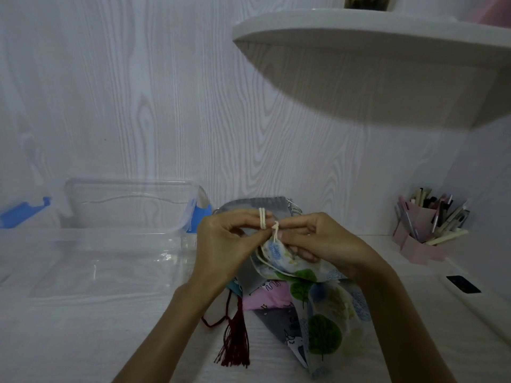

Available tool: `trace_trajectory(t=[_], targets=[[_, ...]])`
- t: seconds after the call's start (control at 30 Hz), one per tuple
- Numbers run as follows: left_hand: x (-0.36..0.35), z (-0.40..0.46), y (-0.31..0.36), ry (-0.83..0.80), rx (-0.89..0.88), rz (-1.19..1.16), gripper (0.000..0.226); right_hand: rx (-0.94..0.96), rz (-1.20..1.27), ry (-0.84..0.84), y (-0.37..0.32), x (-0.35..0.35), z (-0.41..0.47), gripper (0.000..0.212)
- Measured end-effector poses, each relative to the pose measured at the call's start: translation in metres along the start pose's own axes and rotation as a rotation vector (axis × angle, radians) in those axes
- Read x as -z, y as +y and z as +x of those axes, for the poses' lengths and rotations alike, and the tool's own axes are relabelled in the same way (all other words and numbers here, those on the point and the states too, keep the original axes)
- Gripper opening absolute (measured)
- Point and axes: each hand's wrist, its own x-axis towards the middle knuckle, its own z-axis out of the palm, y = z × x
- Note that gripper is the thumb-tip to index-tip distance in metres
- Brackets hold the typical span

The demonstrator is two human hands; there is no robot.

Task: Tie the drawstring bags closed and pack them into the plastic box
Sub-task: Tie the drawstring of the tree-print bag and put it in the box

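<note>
A white drawstring bag printed with green trees (323,308) is held up over the table by its gathered mouth. Its cream drawstring (262,218) is looped round a finger of my left hand (224,241). My right hand (318,239) pinches the cord end next to it and holds the bag's neck. Under the bag lies a pile of other bags (265,297), pink, grey and unicorn-printed, with a dark red tassel (235,341) hanging out. The clear plastic box (83,261) stands open to the left of my hands; I see nothing inside it.
The box's clear lid with blue clips (130,205) leans on the wall behind it. A pink holder full of pens (425,230) stands at the right. A dark phone-like object (463,283) lies by the right edge. A white shelf (387,59) juts out overhead.
</note>
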Motion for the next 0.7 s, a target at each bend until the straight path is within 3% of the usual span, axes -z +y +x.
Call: trace_trajectory(t=[0.2, 0.33, 0.43, 0.47, 0.6, 0.7], targets=[[0.004, 0.004, 0.0, -0.075, -0.042, -0.048, 0.029, 0.051, 0.123, 0.125, 0.008, 0.006, 0.005, 0.02], [0.013, 0.008, 0.007, -0.247, 0.161, -0.21, 0.026, 0.012, 0.257, 0.055, 0.014, 0.002, 0.01, 0.018], [0.018, 0.01, 0.007, -0.294, 0.264, -0.278, 0.019, 0.035, 0.389, 0.125, 0.016, -0.003, 0.013, 0.012], [0.018, 0.011, 0.006, -0.27, 0.282, -0.274, 0.017, 0.076, 0.308, 0.199, 0.014, -0.006, 0.013, 0.004], [0.008, 0.013, 0.001, -0.17, 0.35, -0.223, 0.013, 0.415, -0.455, 0.669, 0.011, -0.02, 0.016, 0.013], [0.006, 0.014, 0.003, -0.172, 0.381, -0.223, 0.014, 0.465, -0.623, 0.861, 0.012, -0.013, 0.017, 0.008]])
